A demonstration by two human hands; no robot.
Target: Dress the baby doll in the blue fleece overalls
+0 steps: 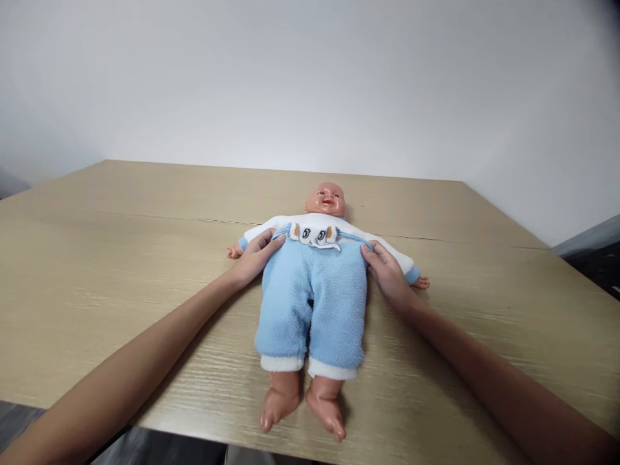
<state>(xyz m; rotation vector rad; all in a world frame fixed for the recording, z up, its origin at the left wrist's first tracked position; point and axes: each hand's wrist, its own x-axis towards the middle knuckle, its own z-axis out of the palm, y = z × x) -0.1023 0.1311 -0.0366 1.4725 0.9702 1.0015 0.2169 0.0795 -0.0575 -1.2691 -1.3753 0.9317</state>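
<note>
A baby doll (326, 199) lies on its back on the table, head away from me and bare feet toward me. It wears a white long-sleeved top (387, 250) with blue cuffs and fluffy light blue pants (312, 284) with white hems. An embroidered animal face sits at the middle of the waistband. My left hand (260, 254) pinches the waistband at the left side of the picture. On the other side, my right hand (386, 266) grips the waistband's opposite edge, thumb on top. The fingers under the cloth are partly hidden.
The doll rests on a wide wooden table (121, 271) with a seam running across it. A plain white wall (310, 84) stands behind. Dark items (600, 265) show beyond the table's right edge, and grey floor (19, 420) at lower left.
</note>
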